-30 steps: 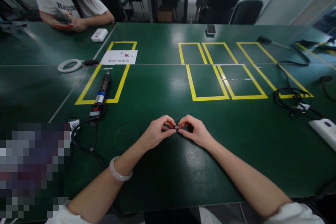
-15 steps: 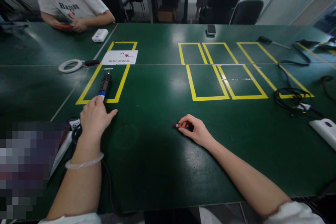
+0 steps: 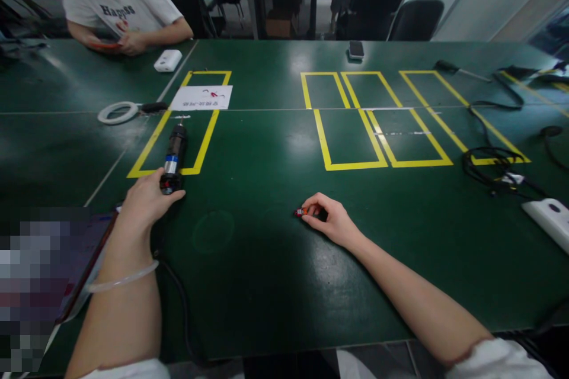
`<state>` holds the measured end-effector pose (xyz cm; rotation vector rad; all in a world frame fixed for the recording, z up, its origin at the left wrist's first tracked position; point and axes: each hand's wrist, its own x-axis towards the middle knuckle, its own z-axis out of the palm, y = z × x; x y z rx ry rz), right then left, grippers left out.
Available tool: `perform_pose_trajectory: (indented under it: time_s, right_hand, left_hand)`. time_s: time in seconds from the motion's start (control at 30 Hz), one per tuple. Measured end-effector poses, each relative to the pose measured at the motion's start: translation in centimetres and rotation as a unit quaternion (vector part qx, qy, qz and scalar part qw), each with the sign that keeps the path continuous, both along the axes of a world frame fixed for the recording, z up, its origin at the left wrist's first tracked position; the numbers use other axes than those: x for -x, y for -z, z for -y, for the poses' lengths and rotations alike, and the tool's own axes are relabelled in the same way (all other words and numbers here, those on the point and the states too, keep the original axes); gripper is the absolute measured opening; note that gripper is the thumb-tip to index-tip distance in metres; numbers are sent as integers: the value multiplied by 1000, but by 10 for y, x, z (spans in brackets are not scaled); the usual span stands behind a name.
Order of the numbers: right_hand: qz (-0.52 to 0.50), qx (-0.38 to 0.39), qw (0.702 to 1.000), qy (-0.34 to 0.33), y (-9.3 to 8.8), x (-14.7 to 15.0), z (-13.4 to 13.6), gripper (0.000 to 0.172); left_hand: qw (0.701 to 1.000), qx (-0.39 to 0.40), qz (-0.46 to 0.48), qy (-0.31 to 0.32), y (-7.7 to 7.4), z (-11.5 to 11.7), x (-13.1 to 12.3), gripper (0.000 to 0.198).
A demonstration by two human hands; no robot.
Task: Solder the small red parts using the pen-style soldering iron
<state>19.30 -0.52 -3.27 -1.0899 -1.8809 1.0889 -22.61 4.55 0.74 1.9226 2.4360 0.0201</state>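
Our left grip (image 3: 146, 195) is the one to look at: thumb and fingers spread around the tail end of the black power driver (image 3: 176, 148), so the tool is basically at our fingertips. Can't honestly tell if we've closed on it, since the back of the hand hides most of the contact.

As for the lie of it, the long axis runs almost straight away from us with a slight lean to the right. Bit's at the far end, tail's at our palm, and the body crosses the front strip of the yellow tape frame (image 3: 189, 171). Our left is clearly the nearer hand, with the tool just ahead of it.

Our right grip (image 3: 331, 222) is well off to the right, thumb and index pinched on a tiny red-and-orange piece (image 3: 300, 212) that sticks out leftward, toward the driver's side. That piece sits nearer to us than the bit does, with bare counter (image 3: 249, 201) between it and the driver. So as we read it, whatever happens with the driver hinges on that tail-first approach.
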Motion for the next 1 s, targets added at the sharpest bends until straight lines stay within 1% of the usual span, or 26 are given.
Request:
perform_pose_trajectory:
  time_s: [0.1,0.23,0.33,0.47,0.53,0.63,0.8,1.0]
  right_hand:
    - [-3,6,1000,4,-1,1,0,13]
    - [-4,7,1000,7,-2,2,-1,13]
    - [-5,10,1000,8,-1,2,-1,12]
    - [-8,10,1000,11,1,2,-1,13]
    - [-9,9,1000,10,2,2,-2,14]
    - [-12,5,1000,8,1,1,-2,13]
    - [-9,-23,999,23,1,1,-2,13]
    - [24,-52,996,64,2,-2,-3,13]
  left_hand:
    - [999,28,-5,-14,-5,0,-6,73]
    - [1000,19,11,-8,-8,1,-20,74]
    - [999,-1,36,4,-7,7,-39,74]
    - [997,-15,73,16,-6,20,-75,77]
    - [996,-16,77,36,-4,26,-94,78]
    - [992,-26,91,86,1,33,-121,78]
    - [970,-57,151,182,12,44,-167,77]
    - [950,-60,197,233,16,55,-218,83]
